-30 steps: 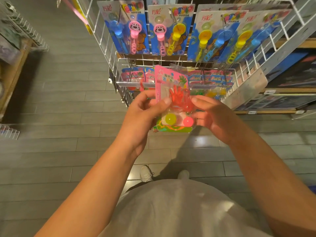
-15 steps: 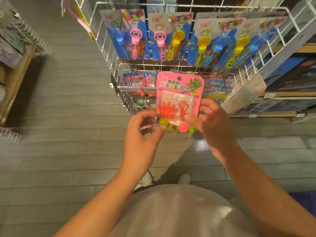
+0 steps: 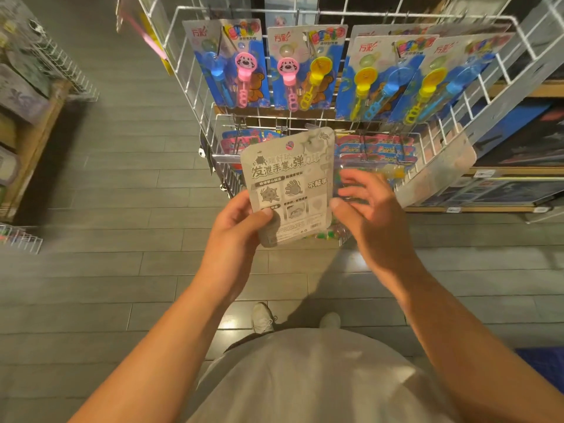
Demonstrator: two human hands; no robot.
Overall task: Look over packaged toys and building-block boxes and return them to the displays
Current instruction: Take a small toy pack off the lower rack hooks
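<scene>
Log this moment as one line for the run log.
stage: inspecting | left hand: grips toy card, grey back showing | right hand: open, beside card | wire rack: behind

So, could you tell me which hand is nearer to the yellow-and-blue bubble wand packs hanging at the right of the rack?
Right. The right hand is open below the yellow-and-blue bubble wand packs; the left hand sits further left, pinching the grey toy card.
</scene>
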